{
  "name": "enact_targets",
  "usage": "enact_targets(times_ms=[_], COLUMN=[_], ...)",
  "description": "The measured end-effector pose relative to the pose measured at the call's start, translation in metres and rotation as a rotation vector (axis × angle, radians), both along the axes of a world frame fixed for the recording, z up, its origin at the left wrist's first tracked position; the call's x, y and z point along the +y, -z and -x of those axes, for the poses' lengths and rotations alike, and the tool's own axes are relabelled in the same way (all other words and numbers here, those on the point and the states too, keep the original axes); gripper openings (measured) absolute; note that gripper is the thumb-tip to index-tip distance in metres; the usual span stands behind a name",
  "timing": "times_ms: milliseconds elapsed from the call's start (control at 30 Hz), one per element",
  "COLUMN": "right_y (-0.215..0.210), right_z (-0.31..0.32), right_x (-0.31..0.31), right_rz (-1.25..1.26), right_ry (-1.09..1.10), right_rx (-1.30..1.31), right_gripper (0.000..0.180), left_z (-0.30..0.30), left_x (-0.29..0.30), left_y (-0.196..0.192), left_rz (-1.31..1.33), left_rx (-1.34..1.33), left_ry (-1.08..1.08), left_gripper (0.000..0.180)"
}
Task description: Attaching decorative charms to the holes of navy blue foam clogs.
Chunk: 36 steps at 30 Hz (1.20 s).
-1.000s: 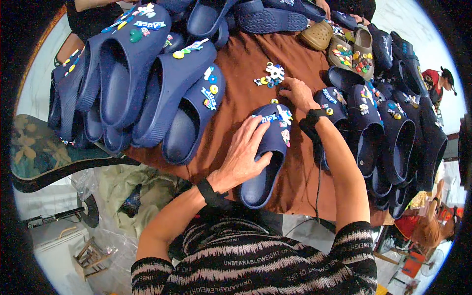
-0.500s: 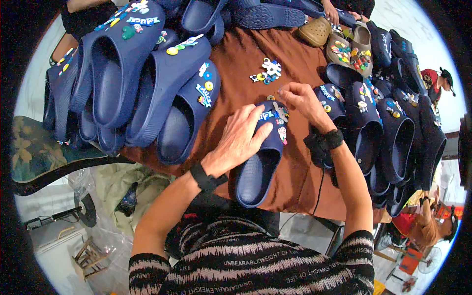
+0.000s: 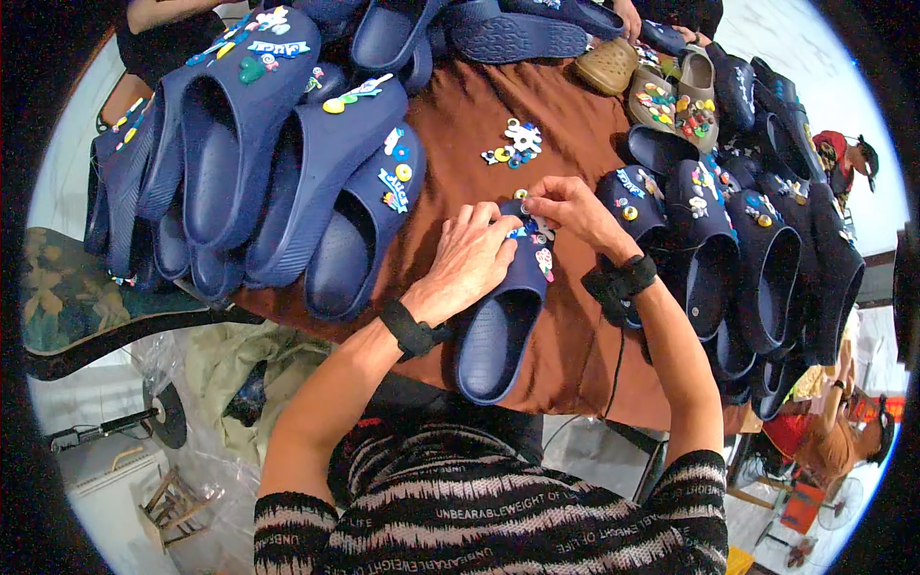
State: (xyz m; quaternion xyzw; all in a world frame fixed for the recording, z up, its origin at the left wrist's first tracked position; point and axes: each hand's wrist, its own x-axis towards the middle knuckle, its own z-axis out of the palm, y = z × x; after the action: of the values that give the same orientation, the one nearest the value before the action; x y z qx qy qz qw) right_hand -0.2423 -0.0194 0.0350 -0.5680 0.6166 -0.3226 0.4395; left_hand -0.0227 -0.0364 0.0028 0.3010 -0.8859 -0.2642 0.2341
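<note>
A navy blue slide sandal [image 3: 498, 326] lies on the brown tablecloth [image 3: 450, 125] in front of me, toe end away. My left hand [image 3: 470, 264] rests flat over its strap and holds it down. My right hand [image 3: 570, 211] pinches at small coloured charms [image 3: 541, 244] on the strap's top, fingers closed on one. A small pile of loose charms [image 3: 516, 144] lies on the cloth just beyond the sandal. Both wrists wear black bands.
Rows of navy sandals with charms lie at the left [image 3: 287, 172] and at the right [image 3: 757, 259]. Tan clogs [image 3: 661, 91] sit at the back right, where another person's hand [image 3: 628, 14] reaches. A seated person [image 3: 834, 431] is at the lower right.
My right hand drew back from the loose charm pile to the sandal's strap. My left hand stayed on the sandal, shifting slightly toward the strap.
</note>
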Motion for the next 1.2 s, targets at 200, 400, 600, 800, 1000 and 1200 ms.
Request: enact_targets(times_ms=[200, 400, 600, 800, 1000, 1200], right_y=[0.000, -0.009, -0.004, -0.010, -0.014, 0.032], right_z=[0.007, 0.003, -0.001, -0.008, 0.003, 0.041], right_x=[-0.014, -0.029, -0.029, -0.033, -0.048, -0.067], right_rz=[0.062, 0.073, 0.021, 0.030, -0.117, -0.091], right_ry=[-0.238, -0.360, -0.318, -0.339, -0.322, -0.063], right_rx=[0.277, 0.497, 0.584, 0.719, 0.475, 0.313], right_gripper=[0.017, 0.021, 0.025, 0.027, 0.027, 0.020], left_z=[-0.004, -0.004, -0.005, -0.002, -0.007, -0.004], left_x=[0.003, -0.001, 0.001, 0.000, -0.004, 0.000], left_y=[-0.002, 0.003, 0.004, 0.008, 0.009, 0.007], left_rz=[-0.005, -0.006, -0.013, -0.005, -0.034, -0.070], left_rx=[0.047, 0.044, 0.069, 0.055, 0.068, 0.097], left_ry=[0.010, 0.018, 0.012, 0.014, 0.013, 0.023], left_gripper=[0.029, 0.030, 0.029, 0.029, 0.029, 0.027])
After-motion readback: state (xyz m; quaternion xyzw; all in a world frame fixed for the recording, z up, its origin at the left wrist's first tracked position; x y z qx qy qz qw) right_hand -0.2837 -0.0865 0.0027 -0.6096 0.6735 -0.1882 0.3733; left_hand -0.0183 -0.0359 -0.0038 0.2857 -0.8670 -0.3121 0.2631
